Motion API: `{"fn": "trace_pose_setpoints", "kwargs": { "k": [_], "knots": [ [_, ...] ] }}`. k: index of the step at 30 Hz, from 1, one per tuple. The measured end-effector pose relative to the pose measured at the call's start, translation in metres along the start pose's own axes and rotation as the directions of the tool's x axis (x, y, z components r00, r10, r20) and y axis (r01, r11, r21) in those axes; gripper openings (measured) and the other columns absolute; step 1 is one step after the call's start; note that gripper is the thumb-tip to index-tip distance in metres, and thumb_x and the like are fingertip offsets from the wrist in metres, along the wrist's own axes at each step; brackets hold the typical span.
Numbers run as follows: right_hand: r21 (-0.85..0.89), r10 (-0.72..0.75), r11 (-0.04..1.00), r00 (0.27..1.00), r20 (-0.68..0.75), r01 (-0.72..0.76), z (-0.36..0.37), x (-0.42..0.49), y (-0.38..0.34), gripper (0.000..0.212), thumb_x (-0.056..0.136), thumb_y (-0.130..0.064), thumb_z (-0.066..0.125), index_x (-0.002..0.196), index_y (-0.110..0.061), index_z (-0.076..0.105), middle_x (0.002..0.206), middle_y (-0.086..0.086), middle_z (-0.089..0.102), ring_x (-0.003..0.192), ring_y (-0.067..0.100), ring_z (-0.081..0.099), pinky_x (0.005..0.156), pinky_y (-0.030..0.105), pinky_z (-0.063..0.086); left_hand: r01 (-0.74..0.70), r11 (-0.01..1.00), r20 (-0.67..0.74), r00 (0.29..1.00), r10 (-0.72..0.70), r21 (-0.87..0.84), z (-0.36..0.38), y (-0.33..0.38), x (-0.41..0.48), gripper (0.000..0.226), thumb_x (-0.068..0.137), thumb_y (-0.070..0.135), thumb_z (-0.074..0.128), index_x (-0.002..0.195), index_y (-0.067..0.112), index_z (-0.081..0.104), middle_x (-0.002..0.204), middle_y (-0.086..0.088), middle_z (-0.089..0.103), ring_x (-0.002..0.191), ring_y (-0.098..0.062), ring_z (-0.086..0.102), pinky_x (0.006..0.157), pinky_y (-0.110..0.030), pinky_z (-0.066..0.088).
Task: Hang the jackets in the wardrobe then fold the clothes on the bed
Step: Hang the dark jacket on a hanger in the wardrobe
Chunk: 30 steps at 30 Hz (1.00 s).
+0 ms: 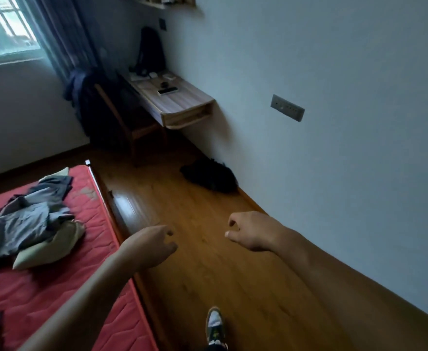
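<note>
Clothes (28,221): crumpled grey heap, quilted bed (56,295)

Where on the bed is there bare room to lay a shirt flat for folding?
The red mattress is mostly bare on its near half, this side of the pile of clothes. The far half is crowded by that pile. The wooden floor beside it is bare too.

Both your forearms (86,290) show bare from the frame's edge to the wrist, and your left hand (154,245) and right hand (251,231) are bare too. You wear 1 visible sneaker (215,328): a pale grey-white toe, darker side panels and what looks like a yellow-green patch, though blur makes that uncertain. A dark trouser hem (216,348) meets it at the ankle.
</note>
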State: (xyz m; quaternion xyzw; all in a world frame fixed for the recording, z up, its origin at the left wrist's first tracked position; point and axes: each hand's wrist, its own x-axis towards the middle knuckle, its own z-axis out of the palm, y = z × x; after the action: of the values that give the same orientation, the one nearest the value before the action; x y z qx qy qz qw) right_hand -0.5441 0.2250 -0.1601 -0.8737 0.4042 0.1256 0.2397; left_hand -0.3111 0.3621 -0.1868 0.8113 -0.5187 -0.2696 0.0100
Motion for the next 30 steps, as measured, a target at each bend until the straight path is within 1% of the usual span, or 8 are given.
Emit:
{"fn": "trace_pose_setpoints", "kwargs": {
  "k": [4, 7, 10, 15, 18, 24, 27, 30],
  "knots": [
    [-0.019, -0.064, 0.998, 0.998, 0.031, 0.064, -0.029, 0.081, -0.008, 0.046, 0.100, -0.049, 0.052, 0.140, -0.028, 0.049, 0.138, 0.002, 0.058, 0.118, 0.023, 0.059, 0.097, 0.041, 0.053, 0.062, 0.998, -0.038, 0.997, -0.063, -0.023, -0.028, -0.012, 0.061, 0.048, 0.092, 0.045, 0.057, 0.136, 0.026, 0.056, 0.131, -0.002, 0.064, 0.114, -0.018, 0.062, 0.094, -0.032, 0.051],
    [-0.046, -0.110, 0.993, 0.993, 0.033, 0.112, -0.057, 0.153, -0.019, 0.046, 0.100, -0.050, 0.052, 0.140, -0.027, 0.049, 0.138, 0.001, 0.059, 0.118, 0.022, 0.060, 0.097, 0.040, 0.053, 0.088, 0.995, -0.058, 0.994, -0.090, -0.038, -0.059, -0.026, 0.116, 0.049, 0.094, 0.045, 0.056, 0.138, 0.024, 0.055, 0.132, -0.002, 0.063, 0.117, -0.018, 0.061, 0.095, -0.032, 0.051],
    [-0.060, -0.136, 0.989, 0.990, 0.038, 0.138, -0.088, 0.224, -0.035, 0.045, 0.099, -0.052, 0.052, 0.138, -0.029, 0.051, 0.133, -0.001, 0.061, 0.113, 0.019, 0.061, 0.094, 0.038, 0.055, 0.120, 0.992, -0.059, 0.991, -0.122, -0.047, -0.100, -0.042, 0.165, 0.049, 0.095, 0.042, 0.055, 0.139, 0.022, 0.054, 0.134, -0.003, 0.063, 0.117, -0.018, 0.061, 0.096, -0.033, 0.052],
    [-0.096, -0.185, 0.977, 0.981, 0.065, 0.191, -0.141, 0.330, -0.063, 0.042, 0.098, -0.055, 0.051, 0.132, -0.031, 0.053, 0.124, -0.002, 0.062, 0.104, 0.017, 0.062, 0.091, 0.038, 0.055, 0.159, 0.987, -0.118, 0.980, -0.162, -0.040, -0.172, -0.071, 0.235, 0.047, 0.096, 0.039, 0.055, 0.140, 0.022, 0.054, 0.134, -0.002, 0.063, 0.117, -0.019, 0.062, 0.092, -0.030, 0.051],
    [-0.109, -0.208, 0.970, 0.974, 0.091, 0.217, -0.168, 0.387, -0.076, 0.040, 0.097, -0.054, 0.052, 0.129, -0.030, 0.055, 0.121, -0.003, 0.063, 0.101, 0.016, 0.061, 0.090, 0.038, 0.055, 0.176, 0.983, -0.138, 0.974, -0.180, -0.044, -0.207, -0.087, 0.275, 0.045, 0.096, 0.038, 0.055, 0.138, 0.022, 0.055, 0.128, -0.001, 0.066, 0.111, -0.018, 0.064, 0.088, -0.029, 0.052],
    [-0.114, -0.265, 0.952, 0.953, 0.149, 0.283, -0.209, 0.514, -0.098, 0.040, 0.097, -0.052, 0.055, 0.130, -0.029, 0.056, 0.122, -0.003, 0.063, 0.103, 0.015, 0.062, 0.090, 0.038, 0.055, 0.224, 0.974, -0.185, 0.956, -0.228, -0.042, -0.262, -0.115, 0.370, 0.043, 0.095, 0.043, 0.056, 0.132, 0.023, 0.057, 0.126, 0.001, 0.066, 0.115, -0.019, 0.061, 0.090, -0.031, 0.050],
    [-0.125, -0.296, 0.940, 0.940, 0.171, 0.318, -0.227, 0.584, -0.106, 0.040, 0.096, -0.053, 0.056, 0.129, -0.030, 0.056, 0.121, -0.003, 0.064, 0.102, 0.016, 0.062, 0.090, 0.039, 0.055, 0.254, 0.964, -0.197, 0.944, -0.264, -0.076, -0.287, -0.125, 0.424, 0.042, 0.095, 0.042, 0.057, 0.132, 0.020, 0.058, 0.126, -0.001, 0.066, 0.115, -0.021, 0.061, 0.094, -0.034, 0.051],
    [-0.146, -0.340, 0.917, 0.919, 0.201, 0.372, -0.254, 0.652, -0.115, 0.041, 0.096, -0.054, 0.055, 0.128, -0.029, 0.057, 0.121, -0.002, 0.064, 0.103, 0.017, 0.062, 0.091, 0.041, 0.055, 0.300, 0.949, -0.220, 0.924, -0.313, -0.093, -0.313, -0.132, 0.475, 0.039, 0.096, 0.041, 0.057, 0.130, 0.021, 0.059, 0.125, -0.001, 0.066, 0.113, -0.021, 0.062, 0.093, -0.035, 0.051]
  ]
}}
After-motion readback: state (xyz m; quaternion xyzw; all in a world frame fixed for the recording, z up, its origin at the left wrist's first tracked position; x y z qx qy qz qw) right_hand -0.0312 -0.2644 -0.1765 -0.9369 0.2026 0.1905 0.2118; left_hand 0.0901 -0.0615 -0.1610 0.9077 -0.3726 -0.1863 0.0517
